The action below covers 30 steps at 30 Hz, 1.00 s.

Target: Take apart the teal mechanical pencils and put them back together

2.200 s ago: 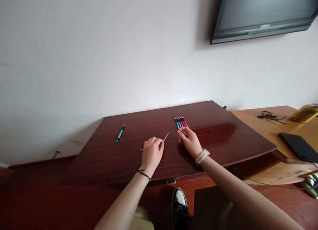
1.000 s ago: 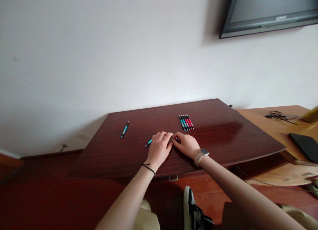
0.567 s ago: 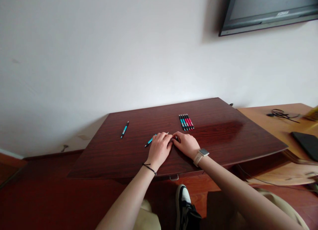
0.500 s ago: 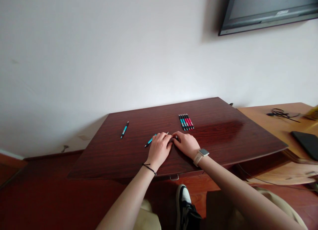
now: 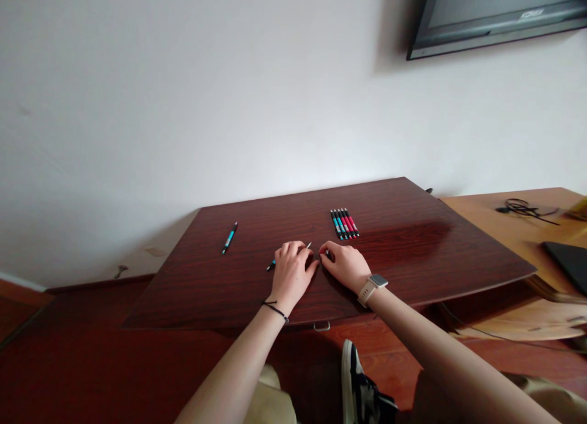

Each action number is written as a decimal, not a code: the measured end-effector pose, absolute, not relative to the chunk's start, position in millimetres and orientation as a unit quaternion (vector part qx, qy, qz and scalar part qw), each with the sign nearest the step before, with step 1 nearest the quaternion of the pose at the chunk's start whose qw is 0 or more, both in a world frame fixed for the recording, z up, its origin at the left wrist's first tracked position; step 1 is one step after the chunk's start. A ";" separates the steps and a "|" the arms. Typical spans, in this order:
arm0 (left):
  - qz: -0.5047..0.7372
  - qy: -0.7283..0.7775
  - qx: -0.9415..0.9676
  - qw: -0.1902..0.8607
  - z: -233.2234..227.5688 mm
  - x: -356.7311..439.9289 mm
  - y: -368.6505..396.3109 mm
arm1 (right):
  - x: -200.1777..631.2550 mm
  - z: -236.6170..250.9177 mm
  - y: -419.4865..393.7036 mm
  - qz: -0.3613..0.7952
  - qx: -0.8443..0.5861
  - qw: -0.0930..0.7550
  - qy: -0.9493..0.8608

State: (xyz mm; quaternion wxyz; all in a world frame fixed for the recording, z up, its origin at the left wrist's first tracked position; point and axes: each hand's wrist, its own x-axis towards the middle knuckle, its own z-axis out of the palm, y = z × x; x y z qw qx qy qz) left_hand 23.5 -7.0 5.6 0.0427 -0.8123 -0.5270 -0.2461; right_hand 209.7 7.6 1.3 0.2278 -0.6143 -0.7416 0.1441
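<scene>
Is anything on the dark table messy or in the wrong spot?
One teal and black pen lies alone and slanted at the far left of the dark wooden table, well apart from the tidy row of teal and pink pens.

Dark red-brown worktop (image 5: 413,259), glossy. Lone teal pen (image 5: 230,237) at 10 o'clock on it, lying apart from everything. Row of five pens (image 5: 345,223), teal and pink, side by side and touching, at 1 o'clock. Lighter wooden desk (image 5: 495,222) at 3 o'clock, just beside the worktop; black cable (image 5: 523,208) coiled on it, dark flat slab (image 5: 568,256) nearer the right edge. Wall-mounted TV (image 5: 495,14) at 1 o'clock, upper right, partly cut off. White wall (image 5: 183,106) behind. Reddish wood floor (image 5: 68,363) below, black-and-white shoe (image 5: 362,387) at 6 o'clock.
</scene>
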 end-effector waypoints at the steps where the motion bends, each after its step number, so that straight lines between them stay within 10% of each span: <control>1: -0.244 -0.526 -0.814 0.043 5.5 23.8 -6.8 | 209.4 2.0 7.0 0.145 -0.610 0.225 -0.745; 18: -0.222 -0.520 -0.824 0.028 4.7 23.8 -7.2 | 211.7 -0.2 7.6 0.162 -0.600 0.238 -0.746; 30: -0.347 -0.541 -0.766 0.012 7.2 19.9 -6.5 | 230.4 -13.7 23.2 0.373 -0.488 0.535 -0.579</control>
